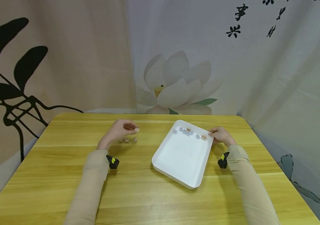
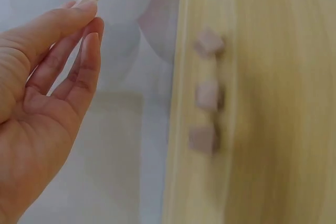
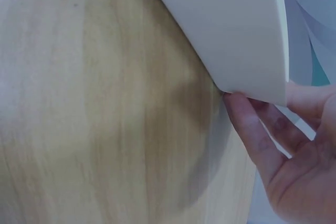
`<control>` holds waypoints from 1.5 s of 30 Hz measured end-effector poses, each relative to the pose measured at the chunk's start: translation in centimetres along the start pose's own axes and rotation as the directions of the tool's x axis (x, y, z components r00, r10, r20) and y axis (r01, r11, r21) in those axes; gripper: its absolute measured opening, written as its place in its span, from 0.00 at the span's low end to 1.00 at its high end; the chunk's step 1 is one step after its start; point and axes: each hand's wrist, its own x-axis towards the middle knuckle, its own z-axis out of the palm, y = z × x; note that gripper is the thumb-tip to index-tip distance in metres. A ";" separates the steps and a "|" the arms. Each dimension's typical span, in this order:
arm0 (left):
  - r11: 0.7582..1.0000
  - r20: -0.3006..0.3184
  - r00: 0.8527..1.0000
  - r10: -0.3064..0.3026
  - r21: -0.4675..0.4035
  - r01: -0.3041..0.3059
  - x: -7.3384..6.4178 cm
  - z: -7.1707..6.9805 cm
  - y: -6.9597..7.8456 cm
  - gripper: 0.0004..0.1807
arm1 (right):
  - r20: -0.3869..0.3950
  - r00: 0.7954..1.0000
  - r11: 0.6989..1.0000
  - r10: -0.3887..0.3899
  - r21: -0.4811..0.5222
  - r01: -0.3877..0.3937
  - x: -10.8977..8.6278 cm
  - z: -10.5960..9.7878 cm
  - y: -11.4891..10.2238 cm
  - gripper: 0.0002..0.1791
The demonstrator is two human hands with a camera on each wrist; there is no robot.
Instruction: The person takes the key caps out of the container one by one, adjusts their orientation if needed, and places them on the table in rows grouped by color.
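Note:
My left hand is raised over the table's far left part, pinching a small pale cube with a marked face between thumb and fingertips. Three small brownish cubes lie in a row on the table just below that hand. With my right hand I grip the far right corner of a white rectangular tray. In the right wrist view, fingers sit under the tray's corner and the thumb is up by the rim. Toward the tray's far end lie several small marked cubes, mostly grey-white, two of them orange.
The wooden table reaches back to a printed curtain with leaves, a lotus and black characters. A black device with a yellow mark is on the left wrist, and a similar device is on the right.

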 end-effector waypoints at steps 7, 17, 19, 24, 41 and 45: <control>0.991 -0.039 0.993 -0.113 0.067 0.116 -2.2 -2.2 -2.6 0.13 | -0.008 1.000 1.000 0.007 -0.008 -0.007 0.0 0.0 -0.1 0.23; 0.978 -0.043 0.980 -0.193 0.074 0.196 -3.8 -3.6 -5.2 0.14 | -0.002 1.000 1.000 0.013 -0.021 -0.013 0.1 0.0 0.0 0.23; 0.976 -0.040 0.980 -0.197 0.083 0.199 -3.9 -3.6 -5.6 0.14 | -0.004 1.000 1.000 0.015 -0.023 -0.015 0.2 0.1 0.0 0.23; 0.967 -0.042 0.976 -0.214 0.135 0.218 -3.7 -3.4 -6.2 0.12 | -0.005 1.000 1.000 0.015 -0.017 -0.015 0.2 0.1 0.1 0.23; 0.952 -0.051 0.967 -0.251 0.171 0.256 -3.5 -3.4 -6.3 0.12 | 0.007 1.000 1.000 0.012 -0.008 -0.012 0.0 0.0 -0.2 0.22; 0.953 -0.044 0.967 -0.252 0.160 0.256 -3.5 -3.4 -6.4 0.13 | 0.012 1.000 1.000 0.008 -0.011 -0.008 0.1 0.0 -0.1 0.22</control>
